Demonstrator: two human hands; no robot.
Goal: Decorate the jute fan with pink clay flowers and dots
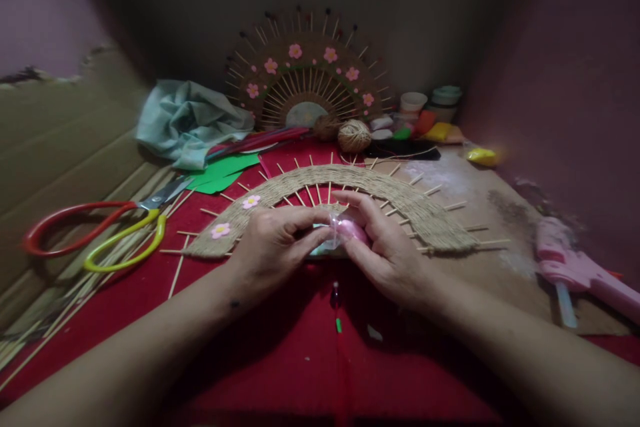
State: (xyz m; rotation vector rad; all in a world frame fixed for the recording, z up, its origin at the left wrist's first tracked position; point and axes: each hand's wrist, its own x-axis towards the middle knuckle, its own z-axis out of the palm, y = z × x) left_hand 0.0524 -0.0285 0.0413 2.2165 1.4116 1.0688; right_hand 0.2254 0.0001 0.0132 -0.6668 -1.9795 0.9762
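Observation:
My left hand [274, 239] and my right hand [383, 248] meet over the middle of a half-round woven jute fan [350, 183] with wooden sticks poking out of its rim. Between the fingers of both hands is a small pink lump in clear plastic wrap [345, 230]. My left fingers pinch the wrap's left end, and my right fingers hold the pink lump. Two pink paper flowers [221, 230] sit on the fan's left part. The fan lies on a red cloth [280, 347].
Scissors [100, 230] with red and yellow handles lie at the left near loose sticks. A pink glue gun [580, 270] lies at the right. A finished flowered fan [305, 77] stands at the back, with a twine ball [354, 135], teal cloth [187, 120], green paper and coloured clay packets.

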